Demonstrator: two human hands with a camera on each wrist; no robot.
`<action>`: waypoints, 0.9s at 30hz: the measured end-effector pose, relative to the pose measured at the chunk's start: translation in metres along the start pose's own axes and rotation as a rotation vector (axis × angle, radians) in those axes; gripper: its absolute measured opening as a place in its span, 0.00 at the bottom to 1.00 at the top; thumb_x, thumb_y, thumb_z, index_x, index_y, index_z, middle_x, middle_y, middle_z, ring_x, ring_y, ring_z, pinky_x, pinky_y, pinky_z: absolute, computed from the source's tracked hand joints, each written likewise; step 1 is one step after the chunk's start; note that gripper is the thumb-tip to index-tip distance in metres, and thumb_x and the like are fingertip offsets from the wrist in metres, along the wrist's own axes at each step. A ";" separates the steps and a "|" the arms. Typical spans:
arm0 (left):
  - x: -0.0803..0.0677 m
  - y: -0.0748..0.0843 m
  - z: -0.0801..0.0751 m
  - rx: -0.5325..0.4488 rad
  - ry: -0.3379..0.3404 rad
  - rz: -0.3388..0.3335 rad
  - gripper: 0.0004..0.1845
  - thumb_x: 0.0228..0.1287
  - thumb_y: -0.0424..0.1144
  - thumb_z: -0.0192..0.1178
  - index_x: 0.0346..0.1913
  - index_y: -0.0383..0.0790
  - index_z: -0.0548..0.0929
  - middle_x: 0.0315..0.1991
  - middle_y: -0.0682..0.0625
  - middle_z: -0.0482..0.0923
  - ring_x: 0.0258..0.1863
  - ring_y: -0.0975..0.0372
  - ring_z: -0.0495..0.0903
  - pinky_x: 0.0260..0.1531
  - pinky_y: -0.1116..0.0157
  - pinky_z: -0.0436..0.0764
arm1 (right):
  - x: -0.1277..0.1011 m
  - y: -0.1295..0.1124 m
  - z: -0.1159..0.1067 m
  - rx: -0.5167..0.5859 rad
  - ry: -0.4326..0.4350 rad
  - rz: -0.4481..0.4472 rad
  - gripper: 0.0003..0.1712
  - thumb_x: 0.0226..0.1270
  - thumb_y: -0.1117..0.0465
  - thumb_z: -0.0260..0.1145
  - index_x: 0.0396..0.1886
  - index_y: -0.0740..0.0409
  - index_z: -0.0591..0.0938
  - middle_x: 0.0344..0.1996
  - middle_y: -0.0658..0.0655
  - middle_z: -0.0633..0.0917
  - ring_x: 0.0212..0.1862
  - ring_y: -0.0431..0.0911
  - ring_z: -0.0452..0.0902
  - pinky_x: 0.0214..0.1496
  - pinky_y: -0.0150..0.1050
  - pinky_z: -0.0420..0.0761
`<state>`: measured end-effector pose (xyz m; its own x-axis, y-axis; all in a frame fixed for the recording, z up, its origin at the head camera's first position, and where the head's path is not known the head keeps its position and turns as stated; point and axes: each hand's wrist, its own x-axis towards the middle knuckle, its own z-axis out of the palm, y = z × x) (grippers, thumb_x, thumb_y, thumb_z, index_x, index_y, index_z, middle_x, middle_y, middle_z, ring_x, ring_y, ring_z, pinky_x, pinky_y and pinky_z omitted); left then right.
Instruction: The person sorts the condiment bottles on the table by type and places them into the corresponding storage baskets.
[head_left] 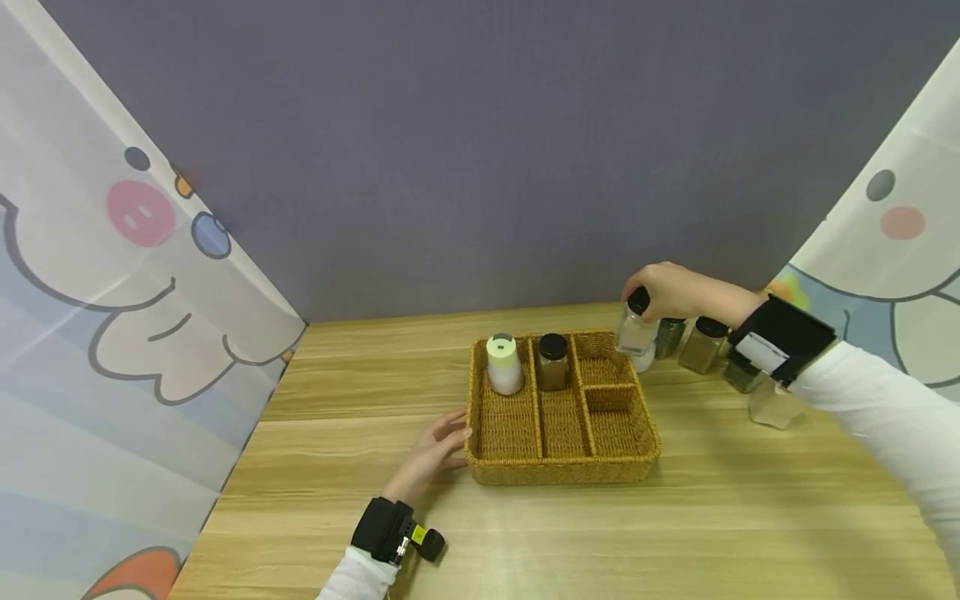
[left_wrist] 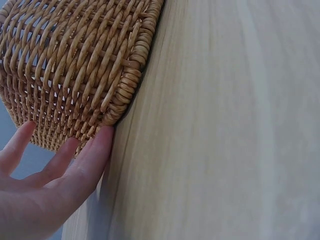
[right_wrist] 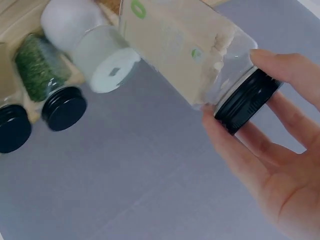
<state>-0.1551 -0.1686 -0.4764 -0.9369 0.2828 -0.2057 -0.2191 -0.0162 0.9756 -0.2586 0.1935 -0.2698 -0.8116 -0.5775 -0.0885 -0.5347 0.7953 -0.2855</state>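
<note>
A woven basket with several compartments stands on the wooden table. In its back compartments are a white bottle with a pale green cap and a black-lidded jar. My left hand lies flat on the table, straight fingers touching the basket's left wall. My right hand holds a clear jar with a black lid by its lid, lifted above the basket's back right corner.
Several more jars stand in a row right of the basket: a green-filled one, a brownish one, a clear one. A white bottle stands by them. A grey wall and printed curtains close in the table.
</note>
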 end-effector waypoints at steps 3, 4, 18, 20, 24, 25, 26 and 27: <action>0.000 -0.001 0.000 0.001 -0.003 -0.002 0.33 0.61 0.42 0.54 0.66 0.34 0.55 0.61 0.30 0.55 0.55 0.44 0.65 0.46 0.54 0.76 | 0.005 -0.004 0.003 0.011 0.000 -0.018 0.19 0.48 0.72 0.64 0.44 0.69 0.77 0.40 0.66 0.78 0.31 0.48 0.72 0.25 0.36 0.69; 0.000 -0.001 0.000 0.001 -0.004 -0.001 0.33 0.61 0.42 0.54 0.66 0.34 0.55 0.61 0.30 0.55 0.56 0.44 0.65 0.46 0.54 0.76 | 0.007 -0.005 0.004 0.014 -0.001 -0.025 0.19 0.48 0.73 0.63 0.44 0.69 0.77 0.40 0.66 0.78 0.32 0.48 0.72 0.25 0.36 0.69; 0.001 -0.002 0.002 0.022 0.013 -0.003 0.33 0.61 0.44 0.54 0.66 0.35 0.55 0.61 0.31 0.55 0.56 0.44 0.64 0.46 0.55 0.76 | 0.026 -0.015 0.020 0.010 -0.020 -0.053 0.19 0.47 0.74 0.64 0.43 0.69 0.78 0.40 0.66 0.78 0.33 0.49 0.73 0.26 0.36 0.71; 0.001 -0.003 0.002 0.024 0.016 -0.009 0.34 0.61 0.45 0.54 0.66 0.36 0.55 0.62 0.31 0.55 0.57 0.43 0.64 0.46 0.55 0.76 | 0.028 -0.014 0.023 0.002 -0.029 -0.058 0.19 0.47 0.74 0.64 0.43 0.70 0.77 0.40 0.66 0.78 0.34 0.50 0.73 0.27 0.36 0.72; 0.001 -0.003 0.002 0.023 0.019 -0.007 0.34 0.61 0.45 0.54 0.66 0.36 0.55 0.62 0.31 0.55 0.57 0.42 0.62 0.47 0.54 0.75 | 0.030 -0.014 0.026 0.008 -0.042 -0.055 0.19 0.47 0.74 0.64 0.44 0.70 0.77 0.40 0.67 0.78 0.34 0.50 0.73 0.27 0.36 0.72; 0.001 -0.003 0.002 0.023 0.020 -0.005 0.34 0.61 0.45 0.54 0.66 0.36 0.55 0.62 0.31 0.54 0.58 0.42 0.61 0.47 0.54 0.75 | 0.030 -0.014 0.027 0.015 -0.044 -0.052 0.19 0.47 0.74 0.64 0.44 0.69 0.77 0.40 0.67 0.78 0.33 0.50 0.73 0.27 0.36 0.71; 0.001 -0.003 0.002 0.027 0.022 -0.001 0.34 0.61 0.45 0.54 0.66 0.36 0.55 0.62 0.31 0.54 0.58 0.42 0.61 0.47 0.54 0.75 | 0.031 -0.013 0.028 0.020 -0.044 -0.054 0.19 0.47 0.74 0.64 0.44 0.70 0.77 0.40 0.67 0.78 0.33 0.50 0.72 0.26 0.36 0.71; 0.001 -0.003 0.002 0.028 0.025 -0.001 0.34 0.61 0.45 0.54 0.66 0.36 0.55 0.62 0.31 0.54 0.58 0.41 0.61 0.47 0.54 0.75 | 0.032 -0.012 0.029 0.025 -0.045 -0.045 0.20 0.47 0.74 0.64 0.44 0.69 0.77 0.41 0.67 0.78 0.33 0.50 0.72 0.27 0.36 0.71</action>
<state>-0.1546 -0.1662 -0.4791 -0.9433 0.2588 -0.2077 -0.2121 0.0111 0.9772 -0.2709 0.1599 -0.2966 -0.7749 -0.6210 -0.1177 -0.5644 0.7637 -0.3136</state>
